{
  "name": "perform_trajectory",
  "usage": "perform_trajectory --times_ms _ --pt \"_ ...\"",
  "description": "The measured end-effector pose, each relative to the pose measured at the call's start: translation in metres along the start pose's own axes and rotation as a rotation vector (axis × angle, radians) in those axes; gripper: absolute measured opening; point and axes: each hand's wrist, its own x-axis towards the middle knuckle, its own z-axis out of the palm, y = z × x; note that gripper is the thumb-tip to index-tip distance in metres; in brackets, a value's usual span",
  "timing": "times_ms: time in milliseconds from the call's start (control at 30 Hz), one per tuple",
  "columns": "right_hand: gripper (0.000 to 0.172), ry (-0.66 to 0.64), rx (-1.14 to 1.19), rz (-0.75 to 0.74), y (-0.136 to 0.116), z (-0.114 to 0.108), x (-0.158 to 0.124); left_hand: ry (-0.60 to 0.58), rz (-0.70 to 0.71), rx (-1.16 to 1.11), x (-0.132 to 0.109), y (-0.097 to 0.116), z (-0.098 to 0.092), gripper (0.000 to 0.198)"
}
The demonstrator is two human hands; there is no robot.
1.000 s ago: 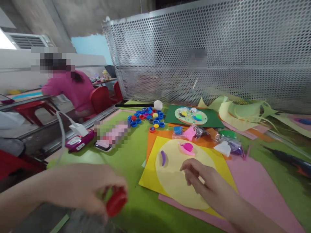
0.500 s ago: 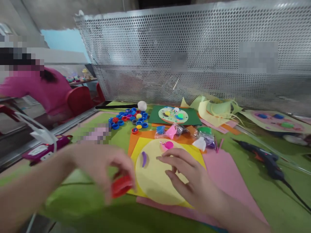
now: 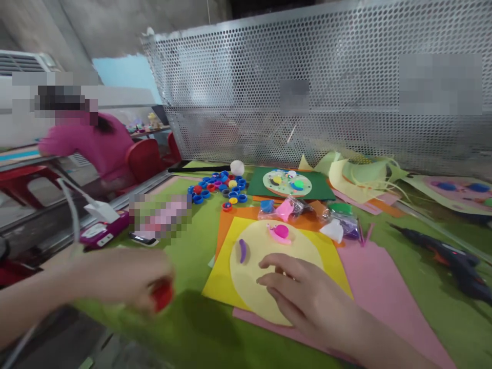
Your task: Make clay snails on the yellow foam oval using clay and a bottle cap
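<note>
My left hand [image 3: 130, 277], blurred by motion, grips a red bottle cap [image 3: 162, 295] over the green tabletop, left of the yellow sheet [image 3: 219, 284]. A pale yellow paper circle [image 3: 249, 292] lies on that sheet. On the circle are a curved purple clay piece [image 3: 242, 251] at the left and a pink clay snail [image 3: 281, 232] near the top. My right hand [image 3: 303, 297] hovers over or rests on the circle's right side; I cannot tell which. Its fingers are loosely bent and apart, with nothing visible in them.
Blue and red bottle caps [image 3: 221, 185] lie in a group behind. Bagged clay [image 3: 286, 209] and a finished decorated card [image 3: 265, 192] sit farther back. A glue gun [image 3: 449, 261] lies right, a power strip [image 3: 105, 230] left. A person in pink [image 3: 96, 143] sits beyond.
My left hand has moved left with the red bottle cap, away from the paper circle. My right hand stays over the circle. The view has shifted slightly left.
</note>
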Motion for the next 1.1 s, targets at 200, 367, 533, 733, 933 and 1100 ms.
perform_trajectory --times_ms 200,367,533,733,933,1100 --pt "0.027 0.030 0.216 0.047 0.003 0.001 -0.001 -0.447 -0.007 -0.769 0.090 0.060 0.000 0.055" --pt "0.017 0.160 0.299 0.045 -0.008 -0.001 0.001 -0.473 0.163 -0.883 0.113 0.069 0.029 0.052" --pt "0.008 0.297 0.252 0.229 -0.015 0.006 0.001 -0.468 0.168 -0.844 0.133 0.085 0.029 0.048" --pt "0.015 0.245 0.071 0.311 -0.005 0.006 -0.003 -0.361 0.201 -0.823 0.153 0.090 0.039 0.048" --pt "0.020 0.240 -0.134 0.265 -0.003 0.009 -0.004 -0.272 0.172 -0.812 0.161 0.085 0.048 0.048" --pt "0.022 0.237 -0.029 0.333 0.001 0.011 -0.003 -0.255 0.192 -0.862 0.160 0.076 0.051 0.047"
